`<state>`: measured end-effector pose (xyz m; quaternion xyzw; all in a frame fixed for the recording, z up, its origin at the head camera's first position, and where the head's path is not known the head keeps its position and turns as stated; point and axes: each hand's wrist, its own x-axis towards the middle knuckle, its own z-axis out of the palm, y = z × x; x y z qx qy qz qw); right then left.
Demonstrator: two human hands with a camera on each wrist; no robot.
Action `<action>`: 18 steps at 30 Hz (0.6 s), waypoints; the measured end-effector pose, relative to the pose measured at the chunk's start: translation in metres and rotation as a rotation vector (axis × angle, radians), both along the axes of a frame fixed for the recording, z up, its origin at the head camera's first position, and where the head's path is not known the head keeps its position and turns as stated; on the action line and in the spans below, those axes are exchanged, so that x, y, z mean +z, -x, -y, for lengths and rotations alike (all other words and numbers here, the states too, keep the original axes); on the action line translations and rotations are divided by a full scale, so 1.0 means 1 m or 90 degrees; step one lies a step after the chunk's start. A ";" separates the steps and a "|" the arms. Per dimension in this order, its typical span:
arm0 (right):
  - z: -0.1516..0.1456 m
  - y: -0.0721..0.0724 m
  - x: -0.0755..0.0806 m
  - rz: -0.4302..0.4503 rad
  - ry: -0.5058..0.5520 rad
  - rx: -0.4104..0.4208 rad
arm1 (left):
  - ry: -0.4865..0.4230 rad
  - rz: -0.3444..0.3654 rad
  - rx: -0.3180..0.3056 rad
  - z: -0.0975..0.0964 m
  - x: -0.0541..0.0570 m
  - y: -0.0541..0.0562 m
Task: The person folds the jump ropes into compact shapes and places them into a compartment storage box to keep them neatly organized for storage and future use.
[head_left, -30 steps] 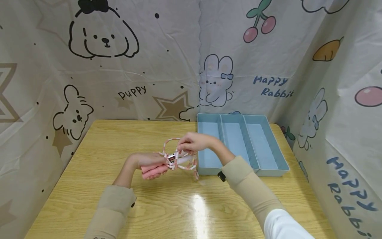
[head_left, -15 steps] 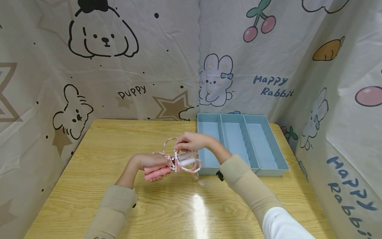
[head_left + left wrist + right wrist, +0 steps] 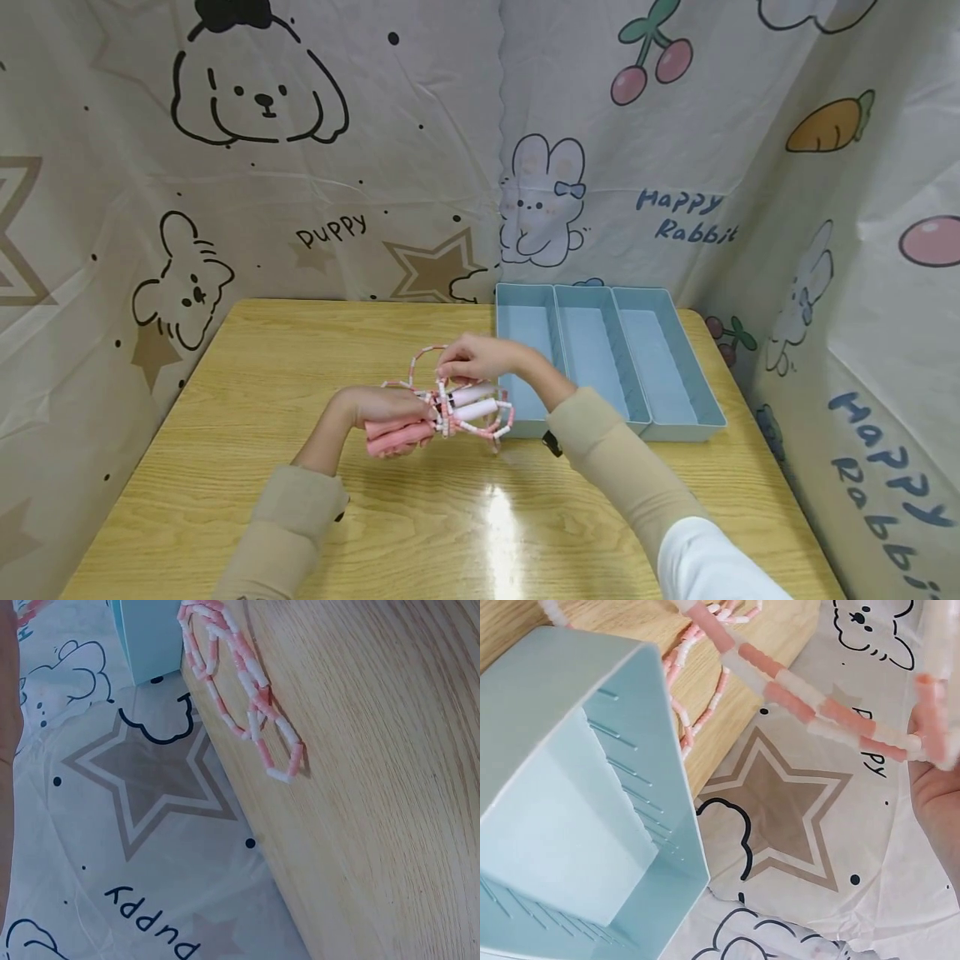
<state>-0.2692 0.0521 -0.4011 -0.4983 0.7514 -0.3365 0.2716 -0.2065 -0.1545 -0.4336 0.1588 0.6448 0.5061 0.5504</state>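
Observation:
My left hand (image 3: 386, 406) grips the pink handles (image 3: 400, 437) of a beaded jump rope in the head view. White tubes (image 3: 474, 410) stick out to the right of the bundle. Just above them, my right hand (image 3: 480, 356) pinches the pink-and-white beaded rope (image 3: 441, 392), which crosses over the bundle. Loops of this rope hang at the bundle's right end and rise behind it. In the right wrist view, two rope strands (image 3: 795, 701) run side by side to a hand at the right edge. Fingers of the left hand are partly hidden under the handles.
A light blue tray (image 3: 647, 421) with three long compartments stands at the right back of the wooden table (image 3: 247, 375). More beaded rope (image 3: 251, 682) lies loosely on the table near its far edge. A printed curtain (image 3: 420, 167) closes in the back and sides.
My left hand and the bundle have shifted slightly right. My right hand has moved a little left with the rope, and the white tubes show more fully.

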 end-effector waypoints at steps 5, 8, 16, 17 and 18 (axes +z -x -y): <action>0.001 0.001 -0.004 0.033 -0.002 0.001 | -0.010 -0.008 -0.021 0.000 0.002 0.000; 0.001 0.001 -0.007 0.064 -0.004 -0.002 | -0.018 -0.024 -0.027 0.000 0.003 -0.001; 0.000 0.002 -0.013 0.123 0.013 -0.042 | -0.065 -0.024 -0.051 0.004 0.010 -0.002; 0.000 0.002 -0.014 0.129 0.018 -0.049 | -0.074 -0.023 -0.054 0.004 0.010 -0.002; -0.001 0.002 -0.015 0.140 0.025 -0.052 | -0.082 -0.023 -0.056 0.004 0.010 -0.002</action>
